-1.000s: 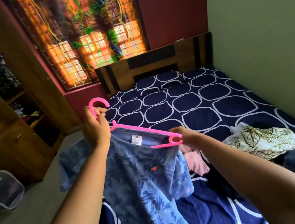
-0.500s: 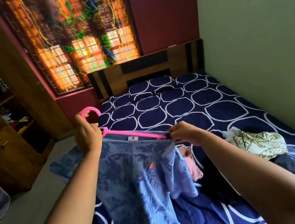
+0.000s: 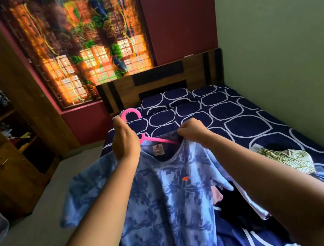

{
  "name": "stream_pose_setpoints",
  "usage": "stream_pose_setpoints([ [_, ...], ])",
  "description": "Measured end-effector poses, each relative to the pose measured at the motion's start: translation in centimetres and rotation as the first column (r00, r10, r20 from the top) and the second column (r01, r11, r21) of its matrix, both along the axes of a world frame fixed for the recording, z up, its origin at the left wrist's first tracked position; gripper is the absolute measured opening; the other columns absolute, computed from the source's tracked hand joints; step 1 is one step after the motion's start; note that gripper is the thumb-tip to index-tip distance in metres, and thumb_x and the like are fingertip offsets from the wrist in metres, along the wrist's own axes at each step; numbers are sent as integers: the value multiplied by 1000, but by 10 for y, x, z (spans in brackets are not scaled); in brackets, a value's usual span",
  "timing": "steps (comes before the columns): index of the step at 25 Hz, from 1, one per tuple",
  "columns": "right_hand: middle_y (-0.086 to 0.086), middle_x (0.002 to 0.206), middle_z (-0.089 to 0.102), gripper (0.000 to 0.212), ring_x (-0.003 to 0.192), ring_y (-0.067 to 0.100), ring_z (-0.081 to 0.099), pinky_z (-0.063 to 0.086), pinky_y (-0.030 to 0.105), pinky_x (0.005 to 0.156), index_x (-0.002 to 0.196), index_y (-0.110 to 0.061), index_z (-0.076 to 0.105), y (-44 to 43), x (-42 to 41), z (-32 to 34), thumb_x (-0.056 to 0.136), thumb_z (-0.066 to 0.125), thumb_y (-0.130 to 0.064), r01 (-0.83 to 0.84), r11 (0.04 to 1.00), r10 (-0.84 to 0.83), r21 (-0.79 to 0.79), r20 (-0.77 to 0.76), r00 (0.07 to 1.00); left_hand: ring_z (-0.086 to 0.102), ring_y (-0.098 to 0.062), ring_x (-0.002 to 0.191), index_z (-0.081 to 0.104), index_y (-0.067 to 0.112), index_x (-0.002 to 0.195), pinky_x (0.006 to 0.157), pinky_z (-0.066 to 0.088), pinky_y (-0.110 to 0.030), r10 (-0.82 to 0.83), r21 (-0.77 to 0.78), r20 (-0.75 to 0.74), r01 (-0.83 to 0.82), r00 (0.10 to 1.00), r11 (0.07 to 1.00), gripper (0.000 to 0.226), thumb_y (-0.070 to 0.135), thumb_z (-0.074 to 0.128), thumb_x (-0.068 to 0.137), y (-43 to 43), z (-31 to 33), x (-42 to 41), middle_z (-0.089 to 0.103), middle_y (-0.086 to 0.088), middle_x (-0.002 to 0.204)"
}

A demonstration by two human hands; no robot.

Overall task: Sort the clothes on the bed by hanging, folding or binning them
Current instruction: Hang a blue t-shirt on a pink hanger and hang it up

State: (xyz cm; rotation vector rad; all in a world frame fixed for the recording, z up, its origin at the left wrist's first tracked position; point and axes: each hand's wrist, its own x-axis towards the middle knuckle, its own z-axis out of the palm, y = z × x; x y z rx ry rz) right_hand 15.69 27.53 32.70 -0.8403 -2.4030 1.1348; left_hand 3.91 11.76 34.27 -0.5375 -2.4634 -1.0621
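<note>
Above the near edge of the bed (image 3: 240,109), a blue patterned shirt (image 3: 169,196) is held up on a pink hanger (image 3: 151,139). The left grip (image 3: 124,142) is clamped round the hanger's neck, just below the hook, which rises clear of the fingers. The right grip (image 3: 192,130) is pinched together on the shirt's shoulder at the right of the collar, where the fabric is drawn over the hanger arm.

The step in hand is judged to be the seating of the shirt on the hanger. For a good result, the hanger is to be held level by the left grip while the shoulder seam is pulled outward along the arm until the arm's end is covered (the end is hidden by fabric and fingers, so its seating cannot be confirmed). The collar should be centred on the neck.

The shirt hangs below both grips, with one sleeve spread out to the left. Unsorted clothes, among them a leaf-print garment (image 3: 287,159), are left on the bed to the right, well apart from both grips.
</note>
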Motion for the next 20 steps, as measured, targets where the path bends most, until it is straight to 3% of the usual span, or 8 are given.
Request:
stream_pose_setpoints([
  [2, 4, 67, 57, 23, 71, 18, 53, 42, 24, 60, 68, -15, 65, -7, -3, 9, 86, 58, -27, -64, 998, 64, 4, 10, 998, 60, -43, 94, 38, 16, 120, 62, 37, -38, -34, 42, 18, 33, 999, 999, 25, 12, 22, 100, 10, 0, 2, 60, -18, 120],
  [4, 3, 95, 70, 30, 91, 18, 63, 50, 26, 84, 94, -17, 73, -4, 0, 16, 89, 55, -41, -217, 967, 217, -135, -13, 976, 59, -41, 97, 39, 18, 121, 63, 34, -37, -70, 97, 35, 67, 997, 993, 26, 12, 24, 101, 13, 3, -3, 58, -12, 126],
  [6, 4, 117, 66, 34, 103, 18, 63, 49, 27, 94, 122, -16, 64, 5, 10, 22, 94, 47, -26, -369, 880, 374, -298, -43, 927, 59, -42, 98, 39, 11, 125, 62, 35, -38, -75, 107, -14, 76, 997, 991, 28, 7, 32, 98, 9, 6, -10, 57, -12, 128],
  [8, 4, 118, 62, 48, 98, 15, 61, 50, 21, 85, 135, -15, 52, 14, 19, 28, 89, 45, -2, -443, 884, 461, -147, 120, 880, 58, -42, 99, 38, 5, 126, 63, 35, -39, -56, 122, -30, 59, 998, 991, 31, 3, 39, 95, 2, 9, -15, 56, -13, 128],
  [10, 7, 114, 63, 48, 99, 21, 60, 43, 24, 83, 132, -15, 53, 16, 19, 29, 87, 52, 0, -452, 867, 384, 210, 297, 874, 58, -38, 102, 36, 2, 127, 70, 40, -40, -138, 183, -25, 140, 990, 973, 33, 2, 40, 94, -2, 9, -21, 54, -13, 129],
  [12, 12, 109, 66, 35, 102, 27, 60, 37, 26, 78, 123, -9, 60, 21, 15, 29, 88, 58, -5, -402, 828, 318, 392, 262, 911, 61, -35, 105, 36, 2, 119, 78, 48, -40, -330, 269, -76, 338, 941, 902, 27, 0, 38, 92, -5, 9, -29, 51, -13, 127],
  [16, 10, 106, 68, 27, 97, 31, 63, 47, 33, 77, 117, -17, 63, 40, 24, 46, 91, 55, -12, -180, 871, 180, 457, 43, 983, 53, -22, 118, 32, 10, 131, 94, 45, -33, -595, 213, -21, 585, 803, 782, 43, 17, 51, 92, -25, 7, -43, 42, -5, 130],
  [20, 3, 112, 68, 31, 102, 29, 62, 51, 39, 84, 117, -27, 63, 59, 41, 71, 88, 57, -16, -20, 863, 47, 504, -40, 998, 58, -9, 104, 53, 10, 133, 80, 40, -14, -556, -26, 195, 571, 808, 821, 38, 22, 55, 97, -41, 3, -50, 61, -8, 120],
])
